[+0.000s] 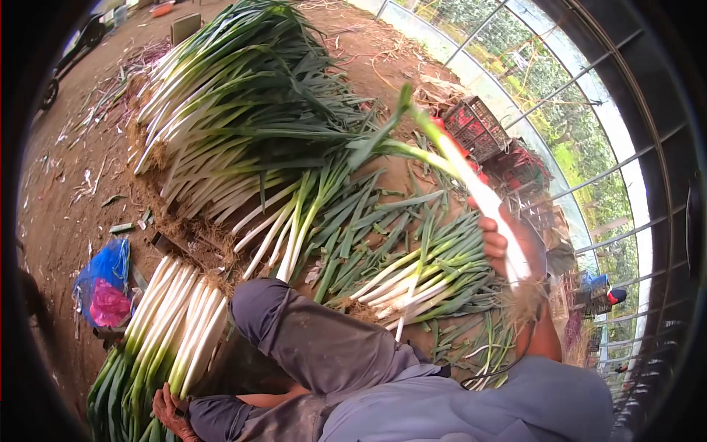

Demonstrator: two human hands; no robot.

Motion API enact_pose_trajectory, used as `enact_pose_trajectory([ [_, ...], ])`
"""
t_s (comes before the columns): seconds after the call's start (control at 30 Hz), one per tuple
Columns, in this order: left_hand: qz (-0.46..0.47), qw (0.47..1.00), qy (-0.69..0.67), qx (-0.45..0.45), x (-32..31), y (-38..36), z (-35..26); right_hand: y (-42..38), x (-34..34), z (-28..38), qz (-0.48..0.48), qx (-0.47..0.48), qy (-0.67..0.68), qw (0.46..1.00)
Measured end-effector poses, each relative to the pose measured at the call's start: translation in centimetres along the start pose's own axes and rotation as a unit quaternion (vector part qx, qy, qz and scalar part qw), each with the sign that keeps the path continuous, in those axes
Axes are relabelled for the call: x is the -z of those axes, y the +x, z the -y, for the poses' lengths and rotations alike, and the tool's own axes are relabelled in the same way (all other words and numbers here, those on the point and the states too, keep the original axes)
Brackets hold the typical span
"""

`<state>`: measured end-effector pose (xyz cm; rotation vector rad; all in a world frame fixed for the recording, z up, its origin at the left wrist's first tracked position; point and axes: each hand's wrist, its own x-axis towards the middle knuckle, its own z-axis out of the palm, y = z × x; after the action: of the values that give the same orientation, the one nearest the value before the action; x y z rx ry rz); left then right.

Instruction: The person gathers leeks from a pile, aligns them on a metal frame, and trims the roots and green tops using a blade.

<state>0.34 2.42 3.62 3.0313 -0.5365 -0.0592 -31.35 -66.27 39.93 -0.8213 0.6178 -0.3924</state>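
Note:
My right hand (501, 243), raised on the right, is closed around the white shaft of a leek (482, 195). Its roots hang below the hand, and its green end points up and left; a second stem runs alongside it. Down at the lower left, my left hand (173, 412) has its fingers bent over the green part of leeks in a neat stack (173, 309). That stack lies with roots upward and leaves toward the bottom. Between my hands, a smaller heap of thin leeks (420, 280) lies on cut leaves beside my knee (261, 306).
A large pile of leeks (250, 96) fills the upper left. A blue bag (104, 269) and a pink bag (110, 302) lie on the dirt floor (66, 191). Plastic crates (475, 129) stand along the greenhouse wall (567, 110) on the right.

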Motion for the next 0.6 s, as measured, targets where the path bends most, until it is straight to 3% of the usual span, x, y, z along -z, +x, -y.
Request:
enact_pose_trajectory([
  [0.1, -0.023, 0.999, -0.004, -0.025, 0.0, -0.2, 0.3, -1.9, 0.0, 3.9, 0.058, 0.049, 0.023, 0.997],
  [0.2, -0.018, 0.999, 0.009, -0.026, 0.1, -0.1, 0.2, -2.6, -1.9, 5.9, 0.019, 0.110, -0.017, 0.994],
  [0.4, -0.012, 1.000, -0.003, -0.015, 0.4, -0.1, -0.2, -1.7, -2.9, 10.7, 0.084, 0.138, 0.030, 0.986],
  [0.6, -0.049, 0.998, -0.014, -0.031, -0.6, -0.3, 0.7, -3.4, -3.3, 17.2, 0.089, 0.218, -0.027, 0.971],
])
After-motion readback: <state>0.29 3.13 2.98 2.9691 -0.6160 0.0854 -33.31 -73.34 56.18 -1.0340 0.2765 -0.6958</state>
